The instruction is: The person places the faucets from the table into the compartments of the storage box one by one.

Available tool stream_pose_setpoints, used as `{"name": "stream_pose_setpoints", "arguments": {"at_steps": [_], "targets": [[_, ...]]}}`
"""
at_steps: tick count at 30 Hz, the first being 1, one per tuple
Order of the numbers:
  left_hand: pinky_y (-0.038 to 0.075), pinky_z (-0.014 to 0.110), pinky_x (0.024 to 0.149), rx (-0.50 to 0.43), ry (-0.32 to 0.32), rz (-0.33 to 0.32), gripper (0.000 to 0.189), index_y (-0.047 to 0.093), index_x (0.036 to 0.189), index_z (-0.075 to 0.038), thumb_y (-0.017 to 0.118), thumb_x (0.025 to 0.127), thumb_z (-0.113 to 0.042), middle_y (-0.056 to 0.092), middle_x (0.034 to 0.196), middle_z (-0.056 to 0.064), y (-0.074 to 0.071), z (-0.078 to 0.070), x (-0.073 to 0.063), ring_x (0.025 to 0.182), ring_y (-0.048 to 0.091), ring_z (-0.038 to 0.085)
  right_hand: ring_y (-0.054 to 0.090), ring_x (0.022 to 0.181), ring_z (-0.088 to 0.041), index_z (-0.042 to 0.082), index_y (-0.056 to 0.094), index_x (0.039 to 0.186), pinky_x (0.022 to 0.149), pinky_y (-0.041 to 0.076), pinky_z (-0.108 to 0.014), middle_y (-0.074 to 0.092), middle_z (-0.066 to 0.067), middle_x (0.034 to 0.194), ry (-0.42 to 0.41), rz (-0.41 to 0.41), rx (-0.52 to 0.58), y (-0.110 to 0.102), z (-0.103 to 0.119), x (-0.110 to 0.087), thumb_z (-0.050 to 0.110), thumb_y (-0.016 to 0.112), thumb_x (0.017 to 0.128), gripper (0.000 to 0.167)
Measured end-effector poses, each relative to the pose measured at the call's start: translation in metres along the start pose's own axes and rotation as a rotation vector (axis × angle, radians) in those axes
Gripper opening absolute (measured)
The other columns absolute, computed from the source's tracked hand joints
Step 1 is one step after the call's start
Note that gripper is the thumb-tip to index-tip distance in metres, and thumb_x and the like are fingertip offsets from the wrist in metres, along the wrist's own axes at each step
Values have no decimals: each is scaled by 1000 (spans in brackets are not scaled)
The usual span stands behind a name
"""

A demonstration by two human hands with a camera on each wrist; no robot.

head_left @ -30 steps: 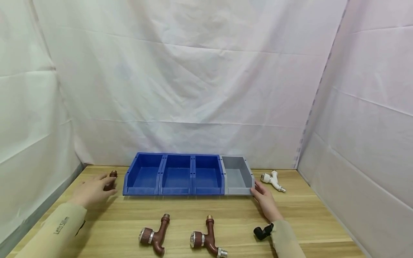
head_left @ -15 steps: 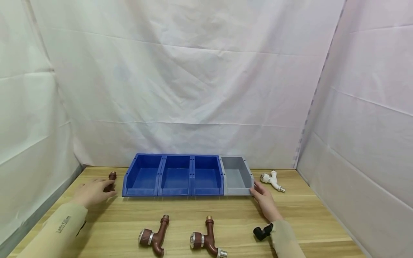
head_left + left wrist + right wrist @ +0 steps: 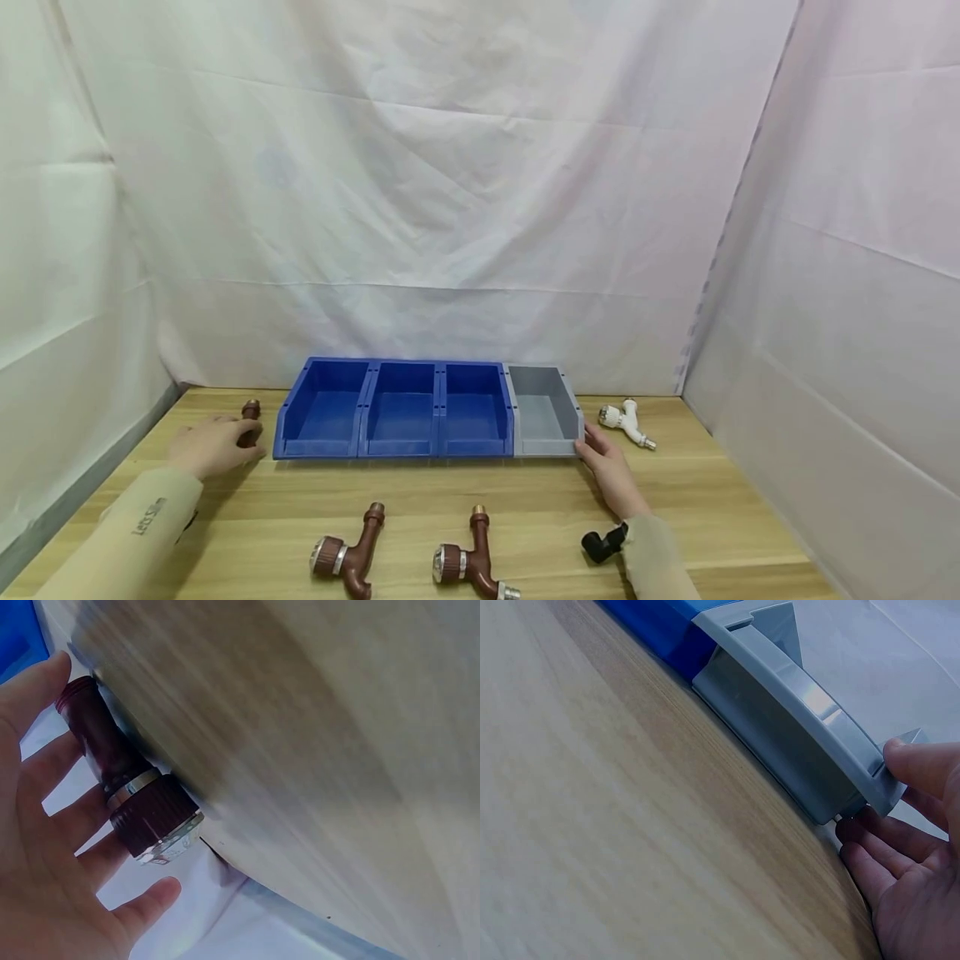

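At the left back of the table, my left hand (image 3: 212,447) is at a dark brown faucet (image 3: 124,765). In the left wrist view its thumb lies near the threaded end, three fingers reach behind the body, and the little finger stands apart past the clear-capped knob. The head view shows only the faucet's threaded end and part of its body; the rest is hidden. My right hand (image 3: 612,477) grips the front right corner of the grey bin (image 3: 780,742), thumb on the rim and fingers below. Three blue bins (image 3: 397,448) adjoin the grey one in a row.
Two more brown faucets (image 3: 360,550) lie at the front of the table (image 3: 420,492). A white faucet (image 3: 628,422) lies right of the grey bin. A black device (image 3: 603,544) sits at my right wrist. White cloth (image 3: 420,208) surrounds the back and sides.
The head view has shifted slightly, so the bins and faucets appear further left. My left fingers have lowered a little around the brown faucet. My right hand keeps its hold on the grey bin.
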State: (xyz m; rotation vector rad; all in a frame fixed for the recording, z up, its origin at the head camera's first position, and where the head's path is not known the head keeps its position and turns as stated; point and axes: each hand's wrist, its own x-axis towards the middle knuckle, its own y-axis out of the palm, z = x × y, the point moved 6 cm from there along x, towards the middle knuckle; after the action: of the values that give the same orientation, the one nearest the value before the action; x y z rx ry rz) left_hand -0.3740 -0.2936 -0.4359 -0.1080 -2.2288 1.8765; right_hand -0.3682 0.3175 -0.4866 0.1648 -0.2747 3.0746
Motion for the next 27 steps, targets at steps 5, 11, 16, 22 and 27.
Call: {"name": "stream_pose_setpoints", "arguments": {"at_steps": [5, 11, 16, 22, 27], "targets": [[33, 75, 82, -1, -9, 34, 49, 69, 115, -10, 72, 81, -46, 60, 120, 26, -5, 2, -1, 110, 50, 53, 38, 133, -33, 1, 35, 148, 102, 40, -30, 39, -24, 147, -8, -6, -18, 4, 1, -4, 15, 55, 99, 55], [37, 71, 79, -7, -6, 61, 53, 68, 118, -10, 72, 81, -47, 61, 120, 26, -4, 3, 3, 108, 52, 53, 38, 134, -35, -1, 35, 148, 100, 40, -26, 39, -25, 147, -14, -1, -26, 3, 5, -4, 15, 55, 100, 55], [39, 71, 78, -7, -4, 68, 55, 67, 119, -8, 73, 80, -47, 60, 121, 28, -4, 3, 4, 109, 50, 55, 36, 135, -33, 0, 34, 149, 99, 40, -23, 38, -24, 148, -1, 5, -5, 3, 5, -4, 14, 55, 99, 55], [40, 71, 76, -14, -13, 74, 58, 67, 121, -6, 74, 80, -46, 58, 122, 30, -3, 5, 2, 110, 48, 56, 37, 134, -32, 0, 33, 149, 98, 39, -20, 38, -24, 148, 8, 13, 1, 5, 5, -5, 15, 56, 99, 57], [41, 71, 74, -22, -10, 66, 59, 66, 121, -5, 74, 79, -47, 58, 122, 30, -5, 3, 4, 110, 48, 56, 38, 134, -31, 1, 34, 149, 100, 39, -24, 39, -24, 147, 7, 3, 0, 4, 7, -4, 16, 56, 99, 57]]}}
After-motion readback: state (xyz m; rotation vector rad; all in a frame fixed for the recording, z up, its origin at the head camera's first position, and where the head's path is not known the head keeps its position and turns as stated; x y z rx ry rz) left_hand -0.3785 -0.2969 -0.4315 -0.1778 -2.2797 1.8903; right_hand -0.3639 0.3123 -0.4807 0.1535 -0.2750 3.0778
